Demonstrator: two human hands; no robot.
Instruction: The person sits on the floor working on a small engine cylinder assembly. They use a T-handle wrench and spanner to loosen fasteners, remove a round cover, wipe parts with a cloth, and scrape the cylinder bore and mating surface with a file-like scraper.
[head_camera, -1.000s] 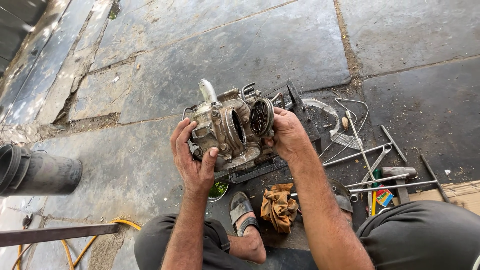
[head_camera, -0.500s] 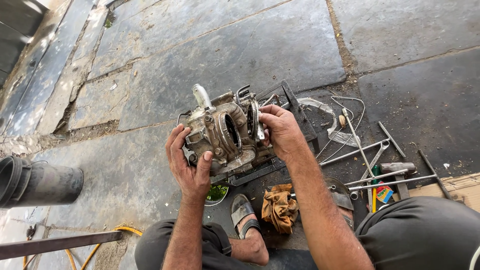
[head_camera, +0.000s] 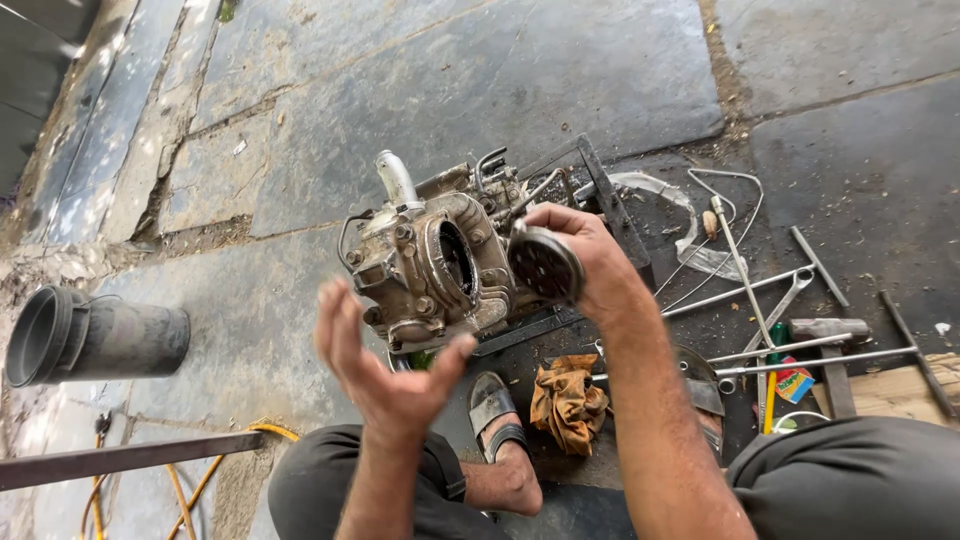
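r hand (head_camera: 585, 262) holds round cover (head_camera: 545, 265) by engine (head_camera: 440, 270); l hand (head_camera: 385, 370) open.

The engine block (head_camera: 430, 265) is showing dull grey-tan metal streaked with grime, and the round cover (head_camera: 545, 266) is looking dark grey with small pale dots. The rag (head_camera: 567, 402) is showing mustard-orange. The stone floor (head_camera: 480, 70) is appearing blue-grey, the pipe (head_camera: 95, 335) black, the hose (head_camera: 270, 432) yellow, and the sandal (head_camera: 495, 410) grey.

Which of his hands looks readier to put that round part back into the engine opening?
Probably the right hand: it already holds the round part beside the engine opening. The left hand is open, off the engine.
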